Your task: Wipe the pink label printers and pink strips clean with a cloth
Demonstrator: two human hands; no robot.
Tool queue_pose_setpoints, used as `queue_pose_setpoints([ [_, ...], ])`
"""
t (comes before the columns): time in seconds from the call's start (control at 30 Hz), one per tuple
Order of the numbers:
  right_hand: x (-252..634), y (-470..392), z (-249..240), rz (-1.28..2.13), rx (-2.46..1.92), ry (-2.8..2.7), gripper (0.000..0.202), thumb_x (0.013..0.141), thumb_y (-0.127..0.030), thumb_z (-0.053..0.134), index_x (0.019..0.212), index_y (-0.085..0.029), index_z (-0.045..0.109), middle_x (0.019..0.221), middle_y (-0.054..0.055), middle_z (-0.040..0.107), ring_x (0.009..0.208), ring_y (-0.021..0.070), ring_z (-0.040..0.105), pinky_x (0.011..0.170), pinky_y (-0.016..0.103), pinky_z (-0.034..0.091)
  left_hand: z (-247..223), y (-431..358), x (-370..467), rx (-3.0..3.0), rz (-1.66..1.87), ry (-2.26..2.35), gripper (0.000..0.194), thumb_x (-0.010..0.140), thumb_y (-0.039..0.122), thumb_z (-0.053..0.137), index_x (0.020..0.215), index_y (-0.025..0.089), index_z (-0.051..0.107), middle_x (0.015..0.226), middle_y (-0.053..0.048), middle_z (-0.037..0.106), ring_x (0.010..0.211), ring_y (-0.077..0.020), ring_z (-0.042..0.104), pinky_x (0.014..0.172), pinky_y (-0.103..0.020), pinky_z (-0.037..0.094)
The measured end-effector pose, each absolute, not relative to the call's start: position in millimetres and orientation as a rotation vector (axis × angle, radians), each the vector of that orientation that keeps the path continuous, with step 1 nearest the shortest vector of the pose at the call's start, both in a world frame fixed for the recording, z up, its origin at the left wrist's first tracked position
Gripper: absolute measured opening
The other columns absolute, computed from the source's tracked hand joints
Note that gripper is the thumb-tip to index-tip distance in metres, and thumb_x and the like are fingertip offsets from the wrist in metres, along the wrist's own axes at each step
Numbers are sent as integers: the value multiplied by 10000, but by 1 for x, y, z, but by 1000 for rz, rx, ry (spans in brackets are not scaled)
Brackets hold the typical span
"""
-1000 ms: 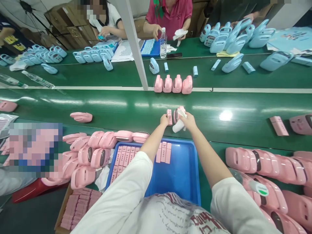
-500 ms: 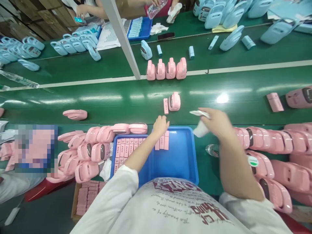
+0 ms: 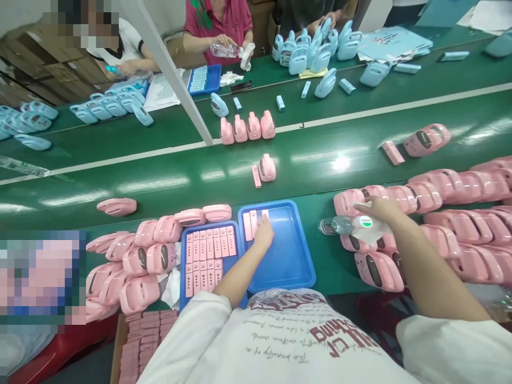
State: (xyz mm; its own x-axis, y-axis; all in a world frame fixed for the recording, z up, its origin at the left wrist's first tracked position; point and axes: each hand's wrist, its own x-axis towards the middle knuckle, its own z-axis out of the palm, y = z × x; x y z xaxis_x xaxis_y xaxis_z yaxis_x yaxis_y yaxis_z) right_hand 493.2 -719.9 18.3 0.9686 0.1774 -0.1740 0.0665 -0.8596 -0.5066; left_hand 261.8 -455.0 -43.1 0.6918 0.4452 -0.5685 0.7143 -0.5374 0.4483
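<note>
Left hand (image 3: 263, 236) is now over the right-hand blue tray (image 3: 285, 250), having come back from the small upright box (image 3: 256, 176) and pink case (image 3: 268, 168) on the bench (image 3: 316, 184); both now sit free of either hand, side by side. Right hand (image 3: 380, 210) has swung out beside the clear bottle (image 3: 342, 224), above the pink cases at the wearer's right. In my judgement, attention has passed from the pair to the tray. Left grip: fingers curled in at a flat pink box (image 3: 265, 214); cannot tell whether they pinch it, as its near end is hidden. Right grip: closed on a white cloth (image 3: 371, 234); any contact with the bottle unclear. The flat pink box lies in the tray's far left part, its long axis running away from the wearer, visible end pointing to the tray's far rim, roughly in line with the two boxes at its left.
</note>
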Motion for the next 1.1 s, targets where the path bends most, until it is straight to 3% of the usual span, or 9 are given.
queue_pose_setpoints([
  [0.17, 484, -721, 11, 508, -2650, -60, 366, 513, -334, 769, 513, -251, 413, 453, -44, 348, 527, 165, 395, 617, 375, 292, -45, -452, 248, 1893, -435, 880, 831, 685, 74, 618, 1428, 102, 249, 1337, -256, 452, 1203, -344, 510, 970, -424, 422],
  [0.27, 477, -723, 8, 557, -2638, -41, 372, 523, -332, 773, 504, -250, 411, 474, -24, 372, 586, 200, 443, 644, 382, 306, -40, -451, 229, 1603, -393, 835, 676, 694, 130, 619, 1329, 117, 389, 1150, -171, 597, 1014, -266, 616, 835, -374, 501],
  [0.37, 469, -726, 10, 576, -2621, -1, 346, 569, -340, 755, 520, -241, 427, 499, 10, 420, 634, 231, 486, 660, 382, 335, -25, -449, 208, 1326, -308, 776, 520, 703, 179, 605, 1204, 128, 476, 953, -92, 643, 835, -196, 650, 723, -323, 522],
  [0.5, 458, -730, 28, 519, -2649, 102, 220, 660, -344, 690, 751, -188, 564, 625, 71, 521, 700, 264, 531, 687, 396, 385, 13, -445, 187, 1070, -165, 666, 440, 664, 317, 665, 1048, 155, 523, 803, -38, 635, 750, -176, 655, 721, -320, 522],
  [0.63, 434, -730, 71, 345, -2640, 339, 350, 711, -361, 636, 992, -152, 652, 800, 147, 616, 778, 288, 580, 718, 432, 429, 59, -444, 177, 898, -46, 528, 420, 622, 347, 746, 945, 156, 557, 814, -45, 644, 726, -171, 652, 666, -286, 508],
  [0.77, 396, -720, 118, 89, -2157, 382, 352, 589, -326, 711, 920, -210, 691, 1009, 150, 674, 889, 312, 629, 795, 479, 480, 92, -447, 172, 885, 22, 439, 480, 616, 299, 784, 1019, 169, 560, 972, -74, 666, 706, -157, 654, 650, -286, 502],
  [0.87, 368, -692, 137, -55, -1727, 223, 352, 517, -254, 727, 866, -225, 701, 1114, 102, 669, 984, 294, 637, 931, 474, 468, 105, -452, 171, 915, 22, 406, 480, 633, 321, 774, 1031, 175, 549, 960, -73, 675, 656, -146, 644, 619, -285, 502],
  [0.97, 341, -647, 138, -1, -1412, 45, 376, 547, -295, 716, 911, -206, 699, 1085, 77, 683, 1045, 267, 629, 1013, 462, 438, 111, -460, 173, 871, -22, 354, 437, 656, 392, 746, 980, 160, 567, 803, -28, 649, 554, -118, 604, 506, -237, 458],
  [1.1, 304, -597, 126, 420, -1354, -355, 403, 758, -442, 619, 1074, -197, 668, 1074, 84, 692, 1059, 266, 629, 965, 476, 479, 114, -472, 178, 784, -95, 279, 448, 720, 507, 680, 973, 162, 548, 653, 25, 577, 420, -92, 539, 379, -198, 367],
])
